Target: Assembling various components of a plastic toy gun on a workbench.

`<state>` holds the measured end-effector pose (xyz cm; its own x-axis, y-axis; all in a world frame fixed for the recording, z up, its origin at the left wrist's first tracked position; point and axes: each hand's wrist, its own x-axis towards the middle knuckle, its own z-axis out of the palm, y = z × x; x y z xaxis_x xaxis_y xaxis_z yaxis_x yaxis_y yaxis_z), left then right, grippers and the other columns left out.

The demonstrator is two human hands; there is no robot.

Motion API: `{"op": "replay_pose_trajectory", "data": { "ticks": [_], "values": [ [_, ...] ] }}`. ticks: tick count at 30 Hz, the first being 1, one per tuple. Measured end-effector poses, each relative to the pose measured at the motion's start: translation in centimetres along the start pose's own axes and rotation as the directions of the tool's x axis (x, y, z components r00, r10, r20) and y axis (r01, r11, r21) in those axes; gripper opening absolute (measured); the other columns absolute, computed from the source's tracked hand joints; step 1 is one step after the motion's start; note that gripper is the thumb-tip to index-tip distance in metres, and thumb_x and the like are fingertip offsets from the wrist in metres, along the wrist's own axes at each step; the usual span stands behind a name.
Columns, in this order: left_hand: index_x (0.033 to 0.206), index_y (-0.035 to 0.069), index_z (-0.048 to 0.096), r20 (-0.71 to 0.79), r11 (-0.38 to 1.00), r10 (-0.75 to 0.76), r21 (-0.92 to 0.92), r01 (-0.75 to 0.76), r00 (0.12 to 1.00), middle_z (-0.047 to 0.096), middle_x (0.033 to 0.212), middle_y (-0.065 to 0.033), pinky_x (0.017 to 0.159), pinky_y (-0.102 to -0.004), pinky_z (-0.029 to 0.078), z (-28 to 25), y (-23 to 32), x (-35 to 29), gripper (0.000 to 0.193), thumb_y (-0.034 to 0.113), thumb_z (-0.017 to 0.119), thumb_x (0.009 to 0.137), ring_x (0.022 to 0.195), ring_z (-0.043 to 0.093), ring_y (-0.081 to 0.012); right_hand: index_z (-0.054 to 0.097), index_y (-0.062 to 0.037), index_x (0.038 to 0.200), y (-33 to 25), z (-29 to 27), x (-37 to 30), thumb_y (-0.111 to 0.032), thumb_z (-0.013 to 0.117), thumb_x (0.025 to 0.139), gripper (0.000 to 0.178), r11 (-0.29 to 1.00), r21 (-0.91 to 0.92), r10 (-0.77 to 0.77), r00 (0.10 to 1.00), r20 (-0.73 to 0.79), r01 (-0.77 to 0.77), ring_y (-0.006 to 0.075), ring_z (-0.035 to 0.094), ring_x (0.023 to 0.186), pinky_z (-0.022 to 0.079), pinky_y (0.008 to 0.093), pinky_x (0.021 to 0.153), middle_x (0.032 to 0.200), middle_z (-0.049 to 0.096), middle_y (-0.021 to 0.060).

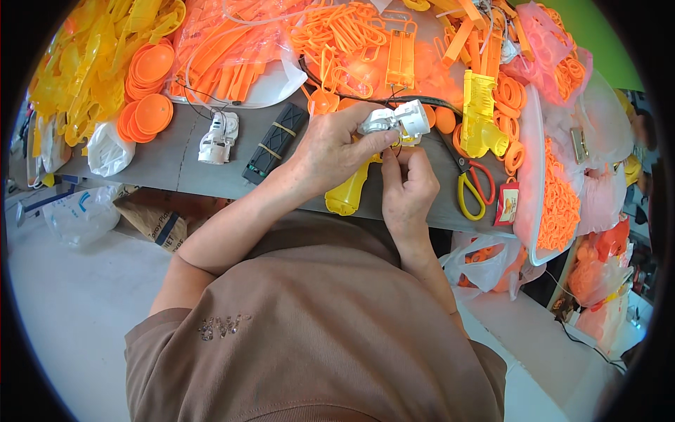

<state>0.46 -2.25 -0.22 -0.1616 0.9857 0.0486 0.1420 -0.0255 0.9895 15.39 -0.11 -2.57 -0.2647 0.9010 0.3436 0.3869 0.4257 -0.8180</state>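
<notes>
My left hand (336,149) grips a white plastic mechanism (410,121) with a round open end, thumb and fingers closed on its narrower side. Just below it, my right hand (410,188) has its fingertips pinched together at a thin dark wire (398,145) hanging from the mechanism. Beneath both hands lies a yellow plastic shell (346,193), partly covered by them. A similar white mechanism (219,138) with thin black wires rests on the table at the left. Between it and my left arm is a long black plastic piece (275,143) bound with rubber bands.
Scissors (470,188) with a yellow and a red handle lie to the right, beside a small red packet (507,204). A yellow moulded part (481,116) stands farther back. Orange discs (151,67), yellow parts (98,60) and a tub of orange links (537,176) border the grey table (163,160).
</notes>
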Motion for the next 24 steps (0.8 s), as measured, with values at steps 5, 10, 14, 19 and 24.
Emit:
{"op": "replay_pose_trajectory", "data": {
  "ticks": [5, 10, 14, 19, 24],
  "values": [
    [0.107, -0.002, 0.062, -0.021, 0.999, 0.037, -0.025, -0.037, 0.999, 0.067, 0.08, -0.0115, 0.061, -0.0282, 0.05, 0.1, -0.1, 0.0, 0.033, 0.024, 0.068, 0.087, 0.07, 0.061, -0.0121, 0.052, 0.0008, 0.083, -1.6, 0.1, 0.5, 0.0, 0.062, 0.084, 0.009, 0.919, -0.331, -0.211, 0.976, 0.051, 0.215, 0.0264, 0.055, 0.055, 0.043, 0.0355, 0.05, 0.072, 0.055, 0.013],
    [0.112, -0.003, 0.059, 0.048, 0.999, -0.008, 0.045, 0.006, 0.999, 0.066, 0.087, -0.0048, 0.069, -0.0229, 0.049, -0.1, 0.4, 0.1, 0.032, 0.018, 0.066, 0.089, 0.079, 0.057, -0.0056, 0.052, 0.0026, 0.091, -1.7, 0.4, 0.5, 0.0, 0.062, 0.083, 0.013, 0.875, -0.423, -0.202, 0.971, 0.124, 0.236, 0.029, 0.059, 0.059, 0.045, 0.0379, 0.05, 0.074, 0.056, 0.0149],
    [0.113, -0.003, 0.059, 0.045, 0.998, -0.002, 0.067, -0.001, 0.999, 0.066, 0.088, -0.0046, 0.069, -0.0233, 0.049, -0.2, 0.4, 0.1, 0.032, 0.018, 0.066, 0.089, 0.078, 0.057, -0.0055, 0.053, 0.0037, 0.094, -1.0, -0.1, 1.2, -0.001, 0.062, 0.081, 0.016, 0.985, -0.16, -0.035, 0.99, 0.134, 0.057, 0.0219, 0.059, 0.055, 0.046, 0.0344, 0.048, 0.074, 0.06, 0.013],
    [0.117, 0.003, 0.06, 0.133, 0.977, 0.073, 0.188, -0.098, 0.988, 0.066, 0.081, -0.0071, 0.061, -0.0256, 0.049, 0.4, 0.8, 0.5, 0.034, 0.02, 0.066, 0.088, 0.069, 0.058, -0.0065, 0.057, 0.0034, 0.094, -0.6, -2.4, 4.0, 0.003, 0.065, 0.076, 0.02, 0.696, 0.252, 0.543, 0.722, 0.429, -0.673, 0.0139, 0.055, 0.046, 0.048, 0.0256, 0.043, 0.076, 0.064, 0.0101],
    [0.117, 0.003, 0.059, 0.076, 0.972, 0.117, 0.197, -0.13, 0.99, 0.065, 0.073, -0.0081, 0.054, -0.0257, 0.047, 0.6, -0.1, 0.6, 0.035, 0.021, 0.067, 0.088, 0.06, 0.057, -0.0085, 0.053, 0.0061, 0.11, -1.3, -1.5, 2.7, 0.005, 0.064, 0.077, 0.035, 0.726, 0.232, 0.551, 0.75, 0.365, -0.647, 0.0134, 0.056, 0.049, 0.049, 0.0251, 0.045, 0.083, 0.065, 0.0115]
  ]
}}
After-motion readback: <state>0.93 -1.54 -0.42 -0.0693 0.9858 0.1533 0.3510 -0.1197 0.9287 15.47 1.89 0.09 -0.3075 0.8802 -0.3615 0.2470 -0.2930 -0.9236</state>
